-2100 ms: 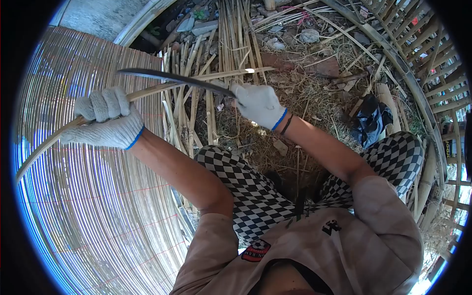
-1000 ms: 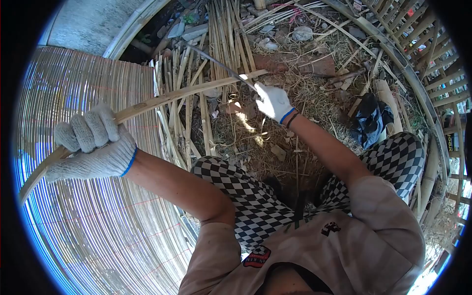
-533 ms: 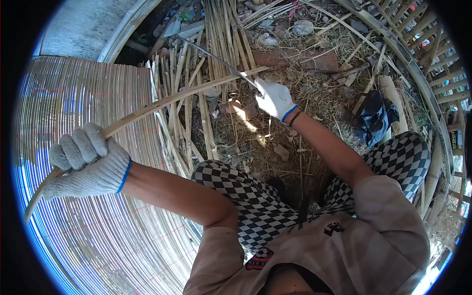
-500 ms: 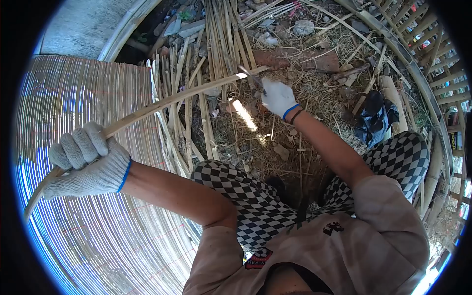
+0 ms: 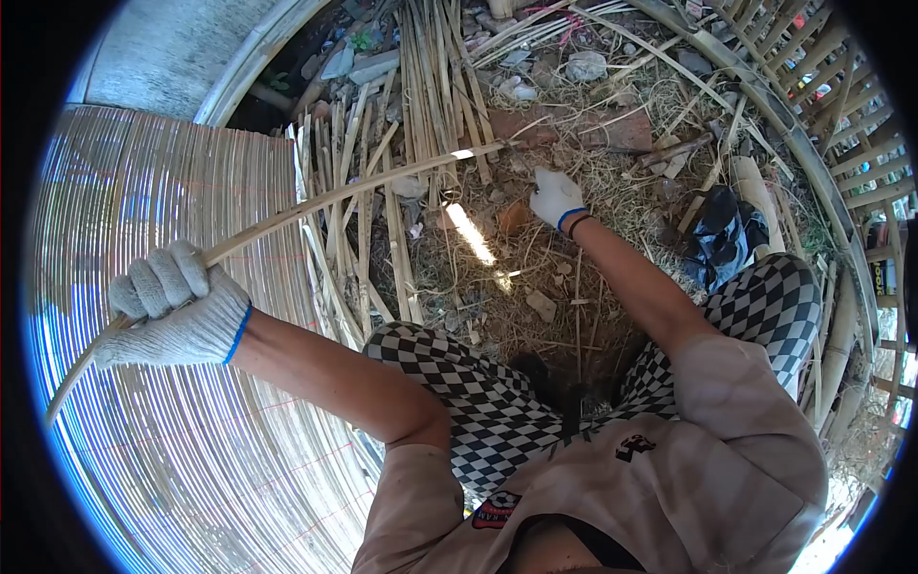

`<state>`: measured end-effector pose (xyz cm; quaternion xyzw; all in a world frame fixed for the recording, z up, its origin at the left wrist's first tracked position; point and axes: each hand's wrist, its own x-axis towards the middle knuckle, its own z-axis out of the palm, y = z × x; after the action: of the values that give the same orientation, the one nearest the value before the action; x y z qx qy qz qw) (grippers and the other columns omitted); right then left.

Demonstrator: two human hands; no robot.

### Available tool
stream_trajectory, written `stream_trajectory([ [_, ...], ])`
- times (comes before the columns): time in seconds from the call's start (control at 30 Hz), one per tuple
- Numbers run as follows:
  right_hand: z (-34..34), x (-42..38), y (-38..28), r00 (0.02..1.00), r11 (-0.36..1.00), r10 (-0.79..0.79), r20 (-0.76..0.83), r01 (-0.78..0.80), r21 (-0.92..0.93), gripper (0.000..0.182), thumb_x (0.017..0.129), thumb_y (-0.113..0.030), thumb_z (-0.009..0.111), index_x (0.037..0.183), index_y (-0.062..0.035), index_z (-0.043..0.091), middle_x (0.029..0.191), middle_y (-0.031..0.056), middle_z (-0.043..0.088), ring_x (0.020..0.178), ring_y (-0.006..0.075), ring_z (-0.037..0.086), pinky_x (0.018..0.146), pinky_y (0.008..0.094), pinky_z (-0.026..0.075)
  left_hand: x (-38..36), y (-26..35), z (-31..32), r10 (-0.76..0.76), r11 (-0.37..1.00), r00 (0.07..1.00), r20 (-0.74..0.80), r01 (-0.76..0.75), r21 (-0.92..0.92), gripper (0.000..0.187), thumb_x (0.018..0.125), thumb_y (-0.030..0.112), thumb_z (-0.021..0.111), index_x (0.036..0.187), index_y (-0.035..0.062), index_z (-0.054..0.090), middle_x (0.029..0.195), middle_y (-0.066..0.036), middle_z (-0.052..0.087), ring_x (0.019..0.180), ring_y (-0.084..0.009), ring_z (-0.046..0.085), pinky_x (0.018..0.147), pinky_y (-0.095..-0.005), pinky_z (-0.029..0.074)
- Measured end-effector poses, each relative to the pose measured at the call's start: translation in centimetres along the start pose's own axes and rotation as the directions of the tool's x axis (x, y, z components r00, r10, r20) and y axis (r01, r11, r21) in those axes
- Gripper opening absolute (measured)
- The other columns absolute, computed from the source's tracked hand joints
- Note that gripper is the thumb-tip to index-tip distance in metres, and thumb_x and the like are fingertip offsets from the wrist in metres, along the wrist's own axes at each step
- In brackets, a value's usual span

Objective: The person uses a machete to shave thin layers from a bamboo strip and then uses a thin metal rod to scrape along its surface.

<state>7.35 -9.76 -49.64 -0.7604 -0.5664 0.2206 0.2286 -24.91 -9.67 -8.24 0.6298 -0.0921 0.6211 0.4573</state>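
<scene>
A long bamboo strip point(image 5: 335, 193) runs from the far left up to the centre of the view, its far end over the straw and brick. Around its near part my left hand point(image 5: 172, 301), in a white knitted glove with a blue cuff, is closed. My right hand point(image 5: 557, 198), gloved alike, is a little right of and below the strip's far end, not touching it. Its fingers are curled; whatever they hold is too small or hidden to make out. A sunlit patch falls on the ground left of this hand.
A slatted bamboo mat point(image 5: 191, 210) lies on the left. Split bamboo strips point(image 5: 421, 86) are piled at the top centre. A red brick slab point(image 5: 612, 129), a stone point(image 5: 585, 66) and a dark plastic bag point(image 5: 722, 234) lie on the ground. Bamboo lattice point(image 5: 861, 143) stands on the right.
My right hand has moved slightly right and down, away from the strip. The blade-like tool seen at its fingers earlier no longer shows clearly. The strip's far end has shifted slightly left and down.
</scene>
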Motion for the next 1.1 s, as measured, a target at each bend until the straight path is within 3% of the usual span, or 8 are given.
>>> stream_trajectory([
  [0.1,-0.3,-0.1,-1.1,0.999,0.998,-0.02,-0.047,0.023,0.064,0.03,0.084,-0.019,0.065,0.11,-0.0024,0.063,0.1,0.0219,0.073,0.099,0.0426,0.07,0.087,0.0512,0.056,-0.7,0.5,-1.1,0.093,0.97,0.983,-0.159,-0.053,0.236,0.071,0.096,0.084,0.024,0.057,0.0244,0.029,0.043,0.007,0.028,0.033,-0.004,0.025,0.025,-0.0261,0.026],
  [0.3,-1.3,1.1,-1.1,0.996,0.998,-0.053,-0.073,0.055,0.025,0.03,0.084,-0.019,0.066,0.107,-0.0008,0.064,0.103,0.0241,0.072,0.1,0.0427,0.069,0.088,0.0502,0.056,-0.2,-0.6,1.0,0.023,0.998,1.0,0.013,-0.024,0.066,0.071,0.095,0.085,0.023,0.058,0.0245,0.028,0.044,0.007,0.027,0.034,-0.0039,0.023,0.025,-0.0261,0.025],
  [0.63,-2.3,0.1,-5.2,0.959,0.97,-0.227,-0.169,0.238,0.048,0.022,0.084,-0.018,0.066,0.098,-0.004,0.058,0.094,0.0222,0.072,0.084,0.0432,0.07,0.076,0.0516,0.057,0.0,0.3,-2.1,-0.036,0.999,0.999,0.027,0.036,0.001,0.075,0.089,0.091,0.022,0.061,0.0233,0.034,0.044,0.006,0.032,0.033,-0.0049,0.027,0.026,-0.0251,0.031],
  [0.77,2.8,3.2,4.4,0.998,0.996,0.054,-0.01,-0.053,0.074,0.029,0.089,-0.02,0.065,0.11,-0.002,0.06,0.099,0.0252,0.071,0.095,0.041,0.071,0.083,0.0493,0.057,-0.2,0.0,-1.2,-0.03,0.999,0.999,0.045,0.029,0.027,0.074,0.09,0.09,0.023,0.06,0.0237,0.035,0.044,0.007,0.032,0.033,-0.0044,0.028,0.026,-0.0258,0.033],
  [0.87,0.6,2.4,1.0,0.989,0.986,0.143,0.04,-0.146,0.076,0.029,0.089,-0.021,0.064,0.11,-0.0007,0.062,0.104,0.027,0.071,0.102,0.0402,0.07,0.088,0.0481,0.057,0.0,-0.2,-0.5,-0.04,0.999,0.994,0.097,0.042,-0.015,0.073,0.093,0.088,0.025,0.059,0.024,0.034,0.043,0.007,0.031,0.033,-0.0041,0.029,0.026,-0.0251,0.033],
  [0.97,0.1,1.5,-1.2,0.998,0.994,0.053,-0.036,-0.049,0.103,0.027,0.087,-0.019,0.065,0.106,-0.0003,0.062,0.101,0.0268,0.071,0.099,0.042,0.07,0.086,0.0498,0.057,0.0,0.2,-0.2,-0.062,0.996,0.997,-0.043,0.064,0.064,0.072,0.095,0.085,0.025,0.058,0.0238,0.032,0.043,0.007,0.031,0.033,-0.0042,0.029,0.026,-0.0248,0.033],
  [1.0,-0.2,1.2,-1.6,0.984,0.99,-0.102,-0.146,0.115,0.085,0.028,0.085,-0.017,0.065,0.107,-0.0005,0.06,0.097,0.0266,0.071,0.096,0.0432,0.069,0.083,0.0513,0.056,0.1,-0.2,1.0,-0.012,0.993,0.988,-0.157,0.031,0.118,0.076,0.093,0.088,0.02,0.054,0.0236,0.026,0.042,0.008,0.025,0.031,-0.0029,0.024,0.023,-0.0236,0.026],
  [1.1,-3.2,0.9,-4.0,0.984,0.985,-0.16,-0.079,0.164,0.051,0.027,0.084,-0.018,0.064,0.106,-0.0029,0.062,0.096,0.0229,0.072,0.094,0.0429,0.07,0.087,0.0521,0.055,0.1,0.1,0.6,-0.033,0.943,0.961,-0.276,0.122,0.311,0.075,0.094,0.086,0.021,0.053,0.0238,0.026,0.043,0.007,0.024,0.033,-0.0034,0.023,0.024,-0.024,0.025],
])
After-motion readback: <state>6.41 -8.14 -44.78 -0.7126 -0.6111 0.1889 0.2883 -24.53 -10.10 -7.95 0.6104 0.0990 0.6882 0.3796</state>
